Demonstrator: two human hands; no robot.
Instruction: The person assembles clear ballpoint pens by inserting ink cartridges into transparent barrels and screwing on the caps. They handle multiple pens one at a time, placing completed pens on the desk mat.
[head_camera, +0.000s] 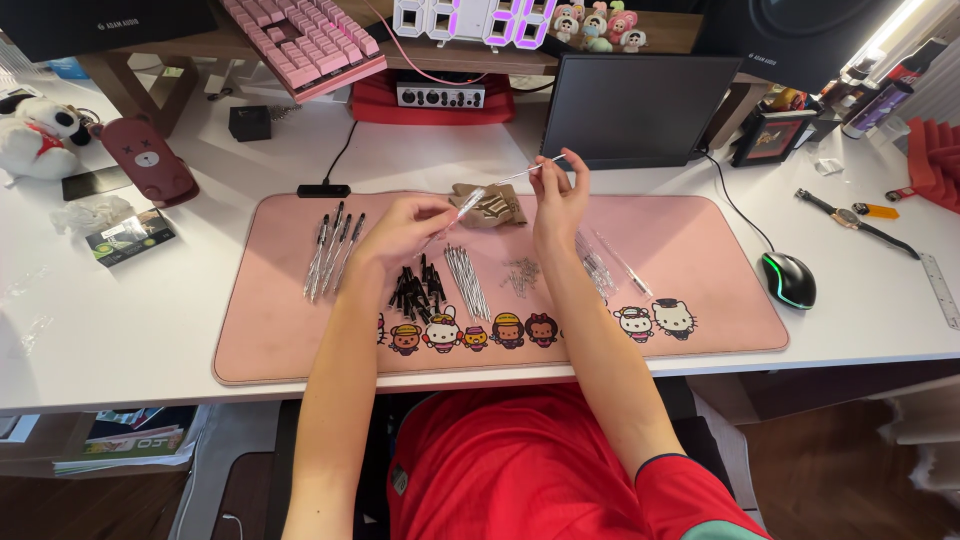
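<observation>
A clear pen barrel (468, 203) is pinched in the left hand (400, 232), and a thin ink refill (520, 172) is pinched by the fingers (556, 160) of the right hand (560, 200), both raised above the pink desk mat (700, 270). Finished pens (333, 252), black caps (418, 285) and spare refills (466, 280) are laid out below on the mat.

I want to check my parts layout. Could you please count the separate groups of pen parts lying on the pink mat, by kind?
Finished pens: 1 group
Black small parts: 1 group
Ink refills: 1 group
Springs: 1 group
Clear barrels: 1 group
Total: 5 groups on the pink mat
</observation>
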